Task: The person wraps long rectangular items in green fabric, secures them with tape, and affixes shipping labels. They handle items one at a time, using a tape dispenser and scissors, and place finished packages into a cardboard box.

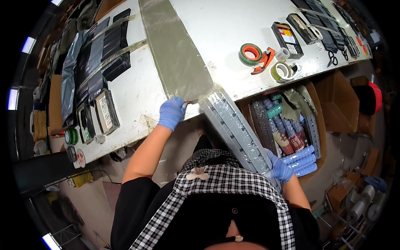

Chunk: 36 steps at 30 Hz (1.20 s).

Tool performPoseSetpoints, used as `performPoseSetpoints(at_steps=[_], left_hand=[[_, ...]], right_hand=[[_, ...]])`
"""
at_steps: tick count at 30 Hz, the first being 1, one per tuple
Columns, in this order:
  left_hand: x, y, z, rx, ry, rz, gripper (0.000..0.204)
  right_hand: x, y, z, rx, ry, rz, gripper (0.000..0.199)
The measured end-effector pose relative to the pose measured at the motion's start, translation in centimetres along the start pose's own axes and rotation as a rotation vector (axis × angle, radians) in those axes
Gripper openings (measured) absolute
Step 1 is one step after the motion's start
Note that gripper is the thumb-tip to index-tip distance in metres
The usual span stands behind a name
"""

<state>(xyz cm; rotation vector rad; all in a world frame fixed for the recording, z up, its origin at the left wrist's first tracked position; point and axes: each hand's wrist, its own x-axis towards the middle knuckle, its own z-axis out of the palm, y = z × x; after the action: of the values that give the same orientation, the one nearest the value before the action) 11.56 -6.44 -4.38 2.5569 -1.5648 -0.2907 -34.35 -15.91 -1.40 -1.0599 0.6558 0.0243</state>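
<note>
Both my hands wear blue gloves. My left hand [171,113] is closed at the table's front edge, by the near corner of a long olive-green sheet [175,54]. A thin dark piece sticks out from its fingers toward the bundle; I cannot make out what it is. My right hand [280,167] grips the near end of a long grey bundle of perforated strips [235,129], wrapped in clear film. The bundle slants down off the table toward me, its far end on the table edge beside the sheet's near end.
Right on the white table [208,21] lie a green tape roll [251,55], an orange tape dispenser [264,61], a clear tape roll [281,71] and scissors [332,59]. Dark wrapped packs [114,50] lie left. An open carton [321,139] holds wrapped bundles below the edge.
</note>
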Motion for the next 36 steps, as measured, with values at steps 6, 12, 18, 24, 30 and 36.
performPoseSetpoints(at_steps=[6,12,18,24,30,36], left_hand=[[2.5,0.2,-3.2,-0.294,-0.276,-0.262,0.035],[3.8,-3.4,-0.3,-0.504,-0.395,-0.206,0.027],[4.3,-4.5,0.9,-0.657,-0.313,-0.14,0.022],[2.8,-3.0,0.6,-1.0,0.116,-0.305,0.016],[-0.5,3.2,-3.3,-0.143,0.675,0.528,0.029],[2.4,-0.5,5.6,-0.606,0.804,-0.373,0.033]], right_hand=[[0.8,-1.2,1.3,0.108,-0.025,0.033,0.114],[4.1,-2.9,2.2,-0.065,-0.091,0.02,0.109],[7.4,-3.6,3.4,-0.344,-0.033,0.051,0.107],[6.4,-3.9,3.2,-0.448,0.049,0.195,0.103],[7.0,-5.2,3.7,-0.107,-0.015,0.143,0.098],[10.0,-5.9,3.8,0.124,-0.056,0.172,0.096]])
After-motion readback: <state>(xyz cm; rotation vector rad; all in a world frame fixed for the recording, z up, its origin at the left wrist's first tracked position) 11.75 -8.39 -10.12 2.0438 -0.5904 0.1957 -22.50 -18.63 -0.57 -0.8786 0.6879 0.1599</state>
